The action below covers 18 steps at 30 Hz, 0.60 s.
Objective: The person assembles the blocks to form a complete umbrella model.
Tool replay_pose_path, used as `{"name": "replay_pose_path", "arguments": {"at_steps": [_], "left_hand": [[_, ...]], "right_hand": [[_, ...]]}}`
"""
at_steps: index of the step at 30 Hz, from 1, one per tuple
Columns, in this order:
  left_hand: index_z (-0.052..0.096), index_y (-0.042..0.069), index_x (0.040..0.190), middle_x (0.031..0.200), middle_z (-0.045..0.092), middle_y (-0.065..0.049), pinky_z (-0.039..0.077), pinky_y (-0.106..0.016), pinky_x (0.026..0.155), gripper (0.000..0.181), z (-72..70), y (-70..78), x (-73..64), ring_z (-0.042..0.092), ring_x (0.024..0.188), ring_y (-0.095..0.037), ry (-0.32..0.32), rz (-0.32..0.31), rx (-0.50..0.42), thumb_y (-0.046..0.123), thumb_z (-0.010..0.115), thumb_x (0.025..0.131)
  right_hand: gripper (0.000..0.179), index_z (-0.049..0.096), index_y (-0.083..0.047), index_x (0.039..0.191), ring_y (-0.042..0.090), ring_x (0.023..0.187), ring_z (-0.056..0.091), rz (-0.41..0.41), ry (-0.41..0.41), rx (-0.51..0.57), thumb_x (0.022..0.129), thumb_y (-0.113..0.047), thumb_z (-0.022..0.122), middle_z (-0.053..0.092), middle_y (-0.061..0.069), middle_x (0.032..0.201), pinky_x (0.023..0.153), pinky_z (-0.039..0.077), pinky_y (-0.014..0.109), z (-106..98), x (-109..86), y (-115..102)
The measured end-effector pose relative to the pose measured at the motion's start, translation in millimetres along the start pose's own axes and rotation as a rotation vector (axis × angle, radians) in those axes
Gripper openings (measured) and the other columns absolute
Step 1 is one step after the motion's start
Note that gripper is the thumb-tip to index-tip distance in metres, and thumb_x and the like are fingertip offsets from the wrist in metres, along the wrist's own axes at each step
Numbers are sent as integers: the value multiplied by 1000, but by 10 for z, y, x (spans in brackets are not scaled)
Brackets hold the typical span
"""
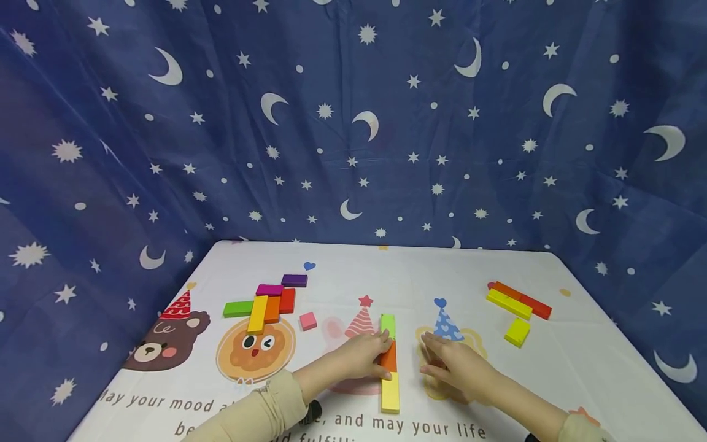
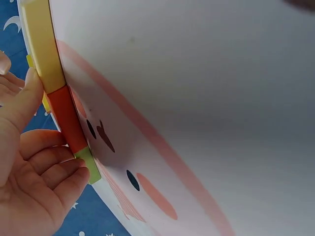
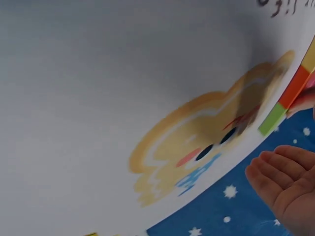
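Note:
Three blocks lie end to end in a straight row: a light green block [image 1: 388, 321] at the far end, an orange block [image 1: 391, 357] in the middle and a yellow block [image 1: 390, 396] nearest. My left hand [image 1: 360, 356] is at the row's left side. In the left wrist view its thumb lies against the yellow block [image 2: 43, 44], and its loosely bent fingers touch the orange block [image 2: 68, 118] and green block [image 2: 91, 169]. To the right of the row, my right hand [image 1: 457, 367] hovers with extended fingers, holding nothing; the right wrist view shows its palm [image 3: 290, 184].
Left on the printed white tablecloth [image 1: 342, 270] is a cluster of coloured blocks, among them a green block [image 1: 237, 309] and a purple block [image 1: 294, 280]. A small pink block [image 1: 308, 321] sits apart. At the right are red-orange blocks [image 1: 536, 307] and yellow blocks [image 1: 517, 332].

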<state>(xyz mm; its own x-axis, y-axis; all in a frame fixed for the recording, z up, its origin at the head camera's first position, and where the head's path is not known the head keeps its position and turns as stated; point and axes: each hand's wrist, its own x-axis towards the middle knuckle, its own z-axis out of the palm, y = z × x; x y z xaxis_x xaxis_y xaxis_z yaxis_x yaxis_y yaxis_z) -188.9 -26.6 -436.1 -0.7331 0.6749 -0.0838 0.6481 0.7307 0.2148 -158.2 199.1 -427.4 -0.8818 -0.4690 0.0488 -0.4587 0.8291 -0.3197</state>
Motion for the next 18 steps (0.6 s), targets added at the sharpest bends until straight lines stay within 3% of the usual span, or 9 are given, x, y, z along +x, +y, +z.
{"name": "replay_pose_path", "arguments": {"at_steps": [9,14,18], "left_hand": [[54,6,133,140,50,-14,41,-30,106,67,15,-30,48,49,129,-22,38,9,18,42,71,79],[55,6,132,140,50,-13,40,-30,107,68,5,-27,45,49,130,-22,13,11,34,44,71,78],[56,6,131,139,51,-13,41,-30,106,65,0,-17,46,51,127,-22,28,22,31,43,71,78]], "right_hand": [[59,55,8,125,33,107,63,-31,58,-48,86,-35,66,62,22,121,88,52,41,-34,15,193],[60,54,6,128,35,118,56,-69,-13,1,86,-37,65,57,21,130,94,48,45,26,-27,30],[66,51,3,132,34,125,51,-148,-76,-38,85,-42,65,51,20,137,97,46,47,114,-37,-170]]}}
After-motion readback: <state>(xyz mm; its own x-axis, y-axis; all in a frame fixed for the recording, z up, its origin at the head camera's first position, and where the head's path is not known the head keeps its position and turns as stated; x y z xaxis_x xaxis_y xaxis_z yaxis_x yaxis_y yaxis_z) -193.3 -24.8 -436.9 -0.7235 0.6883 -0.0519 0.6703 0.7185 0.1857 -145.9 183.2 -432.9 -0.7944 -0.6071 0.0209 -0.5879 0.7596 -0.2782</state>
